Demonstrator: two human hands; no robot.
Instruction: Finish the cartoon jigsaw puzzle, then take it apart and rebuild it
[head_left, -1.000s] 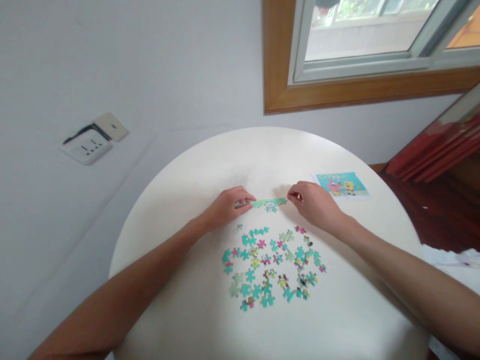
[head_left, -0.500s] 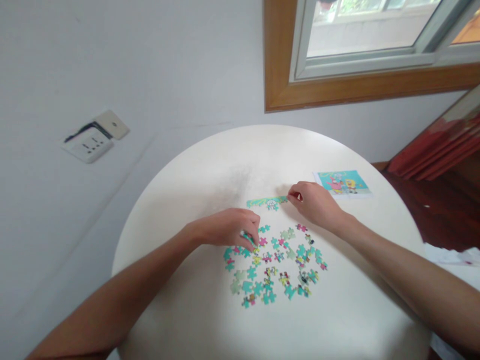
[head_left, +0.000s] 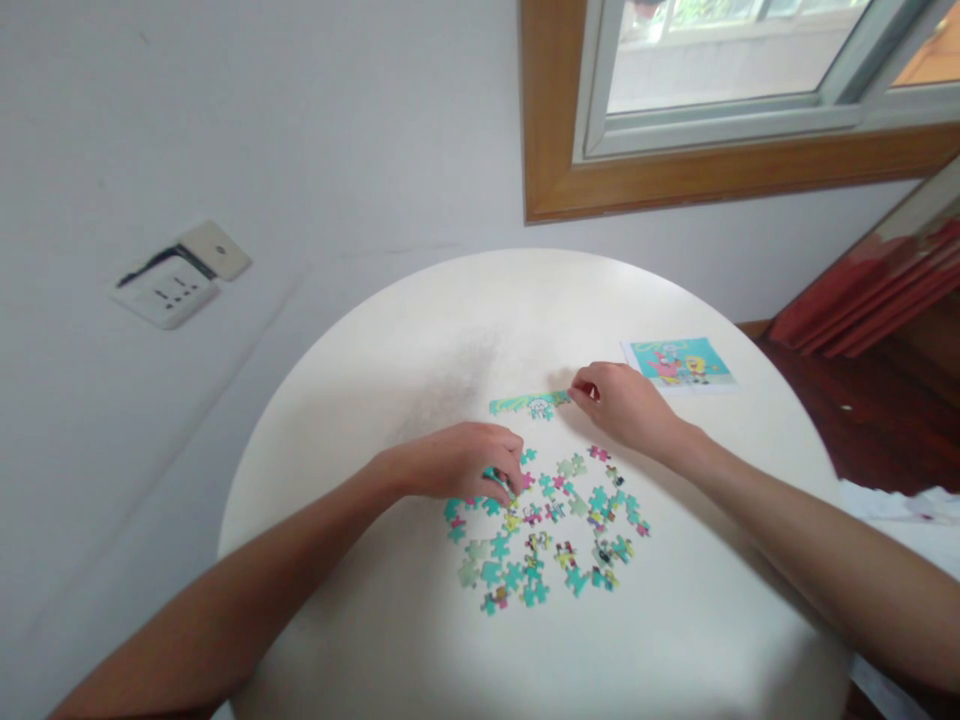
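Observation:
Loose jigsaw puzzle pieces [head_left: 536, 570], teal, pink, yellow and pale green, lie scattered on the round white table [head_left: 390, 640]. Over their upper left side is my left hand [head_left: 480, 460], its fingers curled and the thumb close to the fingertips; what is between them, if anything, I cannot make out. Beyond the pieces lies a joined strip of puzzle [head_left: 529, 404] with a pale cartoon face. At its right end, my right hand [head_left: 619, 400] pinches a puzzle piece, mostly covered by the fingers.
A teal picture card [head_left: 679, 362] with pink and yellow cartoon figures lies at the table's right, beyond my right hand. The wall with a socket [head_left: 171, 292] borders the left side. A wood-framed window [head_left: 551, 140] and red curtain [head_left: 862, 290] are behind.
The fingertips of my left hand have shifted slightly over the loose pieces. My right hand stays at the strip's right end. The whole view has moved a little.

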